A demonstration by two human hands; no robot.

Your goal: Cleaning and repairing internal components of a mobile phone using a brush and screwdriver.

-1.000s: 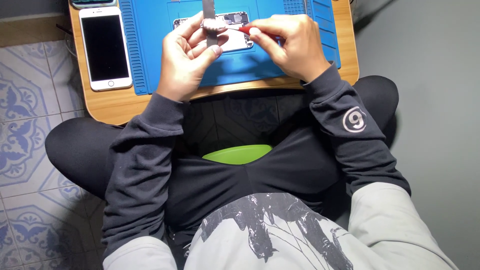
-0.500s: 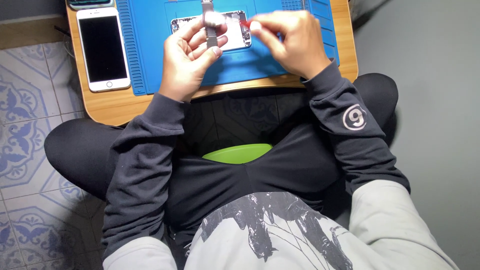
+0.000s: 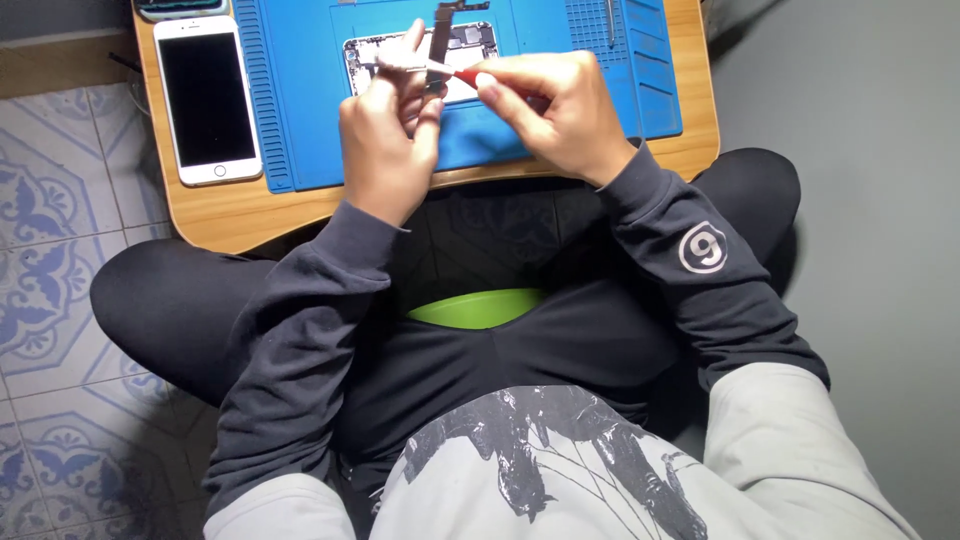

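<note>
An opened phone body lies on a blue work mat that covers a small wooden lap table. My left hand pinches a small dark strip-like part just above the phone body. My right hand grips a red-handled screwdriver, its metal tip pointing left toward the fingers of my left hand. Both hands hover over the near edge of the mat, close together.
A white phone with a dark screen lies on the table left of the mat. A thin metal tool rests at the mat's far right. A green bowl-like object sits in my lap. Patterned floor tiles lie to the left.
Both hands have drawn slightly nearer to me over the mat. The screwdriver tip has moved left to my left fingers, and the strip part is lifted higher.
</note>
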